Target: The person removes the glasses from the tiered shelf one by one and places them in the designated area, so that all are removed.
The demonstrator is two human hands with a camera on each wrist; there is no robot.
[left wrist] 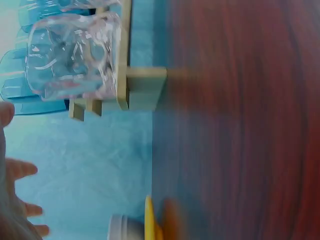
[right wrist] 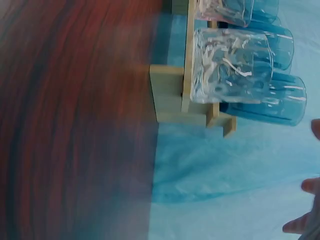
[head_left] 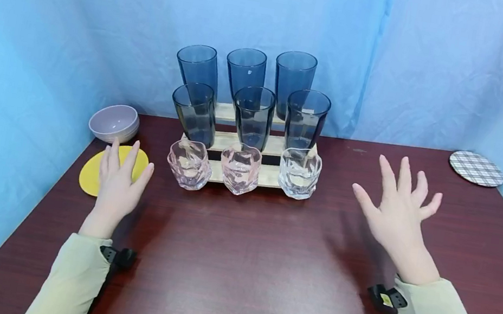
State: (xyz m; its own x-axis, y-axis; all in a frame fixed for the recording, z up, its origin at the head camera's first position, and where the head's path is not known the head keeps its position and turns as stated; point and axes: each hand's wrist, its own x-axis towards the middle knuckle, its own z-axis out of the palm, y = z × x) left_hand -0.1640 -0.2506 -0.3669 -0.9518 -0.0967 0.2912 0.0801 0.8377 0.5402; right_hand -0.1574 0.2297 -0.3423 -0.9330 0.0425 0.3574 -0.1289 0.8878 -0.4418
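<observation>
My left hand (head_left: 118,185) is held above the table with fingers spread, nearest the yellow plate (head_left: 90,174) and holding nothing. On the other side, my right hand (head_left: 397,218) hovers with spread fingers and nothing in it. Between them stands a tiered wooden rack (head_left: 270,176). Its front step bears a pinkish glass (head_left: 189,165), a pink glass (head_left: 239,169) and a clear glass (head_left: 299,174), all short with wavy sides. Tall blue-grey glasses (head_left: 252,116) stand in two rows on the steps behind. In the right wrist view, the clear glass (right wrist: 230,65) sits at the rack's end.
A pale lilac bowl (head_left: 113,123) stands at the table's back left corner, behind the yellow plate. At the back right lies a round checked mat (head_left: 477,168). Blue curtains (head_left: 423,69) enclose the dark reddish wooden table (head_left: 233,275) at the back and sides.
</observation>
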